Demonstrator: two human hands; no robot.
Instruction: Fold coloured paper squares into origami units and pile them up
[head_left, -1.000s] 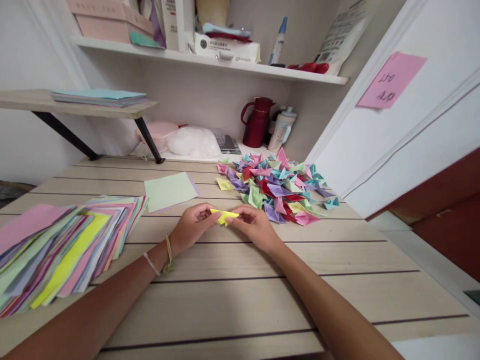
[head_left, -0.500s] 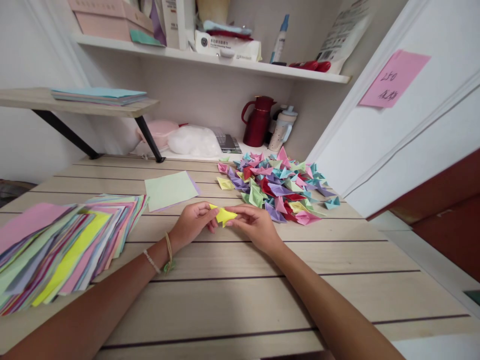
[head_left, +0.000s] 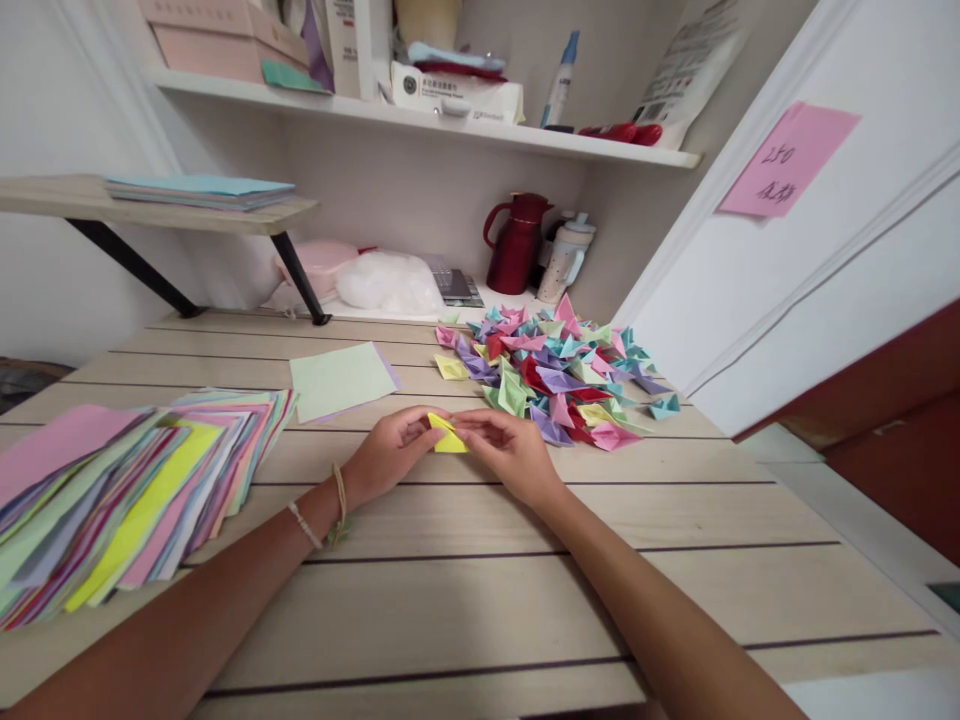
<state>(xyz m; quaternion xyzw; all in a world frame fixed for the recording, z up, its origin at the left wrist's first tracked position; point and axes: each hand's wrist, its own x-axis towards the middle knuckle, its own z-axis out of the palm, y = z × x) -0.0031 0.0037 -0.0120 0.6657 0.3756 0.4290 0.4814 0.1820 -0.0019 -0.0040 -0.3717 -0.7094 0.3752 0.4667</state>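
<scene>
A small piece of folded yellow paper [head_left: 448,438] is held between my two hands above the slatted table. My left hand [head_left: 394,450] pinches its left side, thumb in front. On the right side, my right hand [head_left: 514,450] grips it between thumb and fingers. Just beyond my right hand lies a heap of folded paper boats [head_left: 559,375] in pink, purple, green, red, blue and yellow. Beyond my left hand are a pale green paper sheet [head_left: 341,380] and a purple one mostly hidden under it.
A fanned stack of coloured paper [head_left: 142,490] covers the table's left. Behind it stands a small raised shelf [head_left: 67,205] on black legs, bearing more paper. At the back are a red jug [head_left: 517,245], a pale bottle [head_left: 566,260] and a white plastic bag [head_left: 390,283].
The yellow paper has changed from a pointed, spread shape to a flatter, triangle-like one. My fingers have shifted closer together around it; the other things stay in place.
</scene>
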